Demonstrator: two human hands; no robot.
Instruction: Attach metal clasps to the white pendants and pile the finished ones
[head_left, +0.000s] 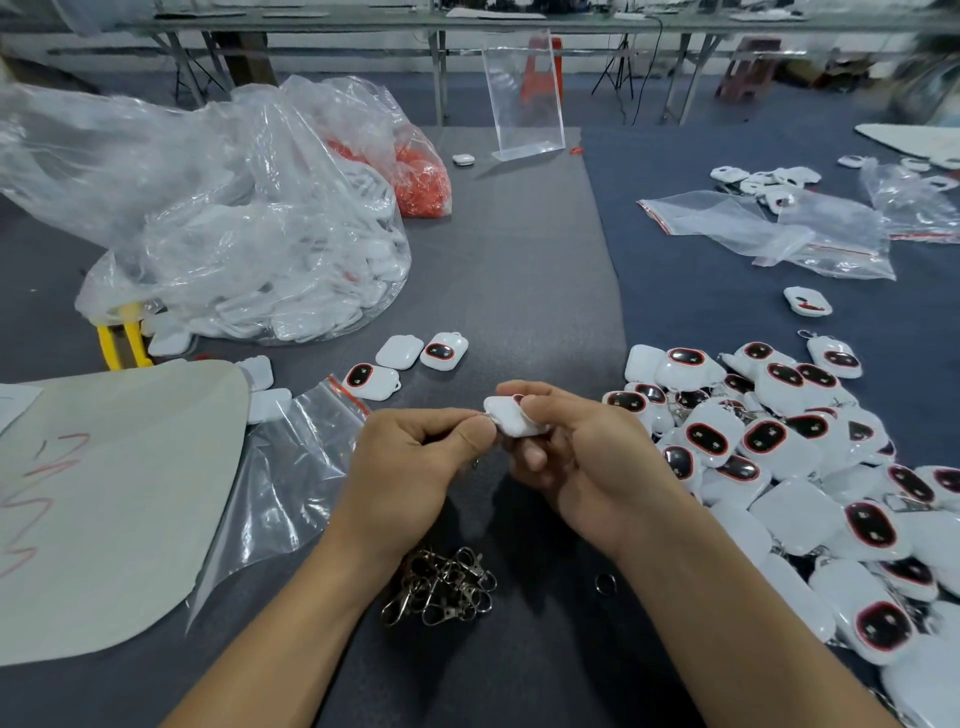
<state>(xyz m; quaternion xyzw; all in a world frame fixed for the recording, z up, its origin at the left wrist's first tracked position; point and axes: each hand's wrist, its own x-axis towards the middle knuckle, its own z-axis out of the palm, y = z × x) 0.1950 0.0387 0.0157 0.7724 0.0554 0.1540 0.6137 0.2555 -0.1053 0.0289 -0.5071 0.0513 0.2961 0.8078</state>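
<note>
As right hand (582, 457) grips glossy pendant (511, 415), metal clasps (441, 587)

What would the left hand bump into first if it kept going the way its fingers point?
Probably the white pendant in the right hand: the left hand, pinching a metal clasp, points straight at it, fingertips at its edge.
</note>
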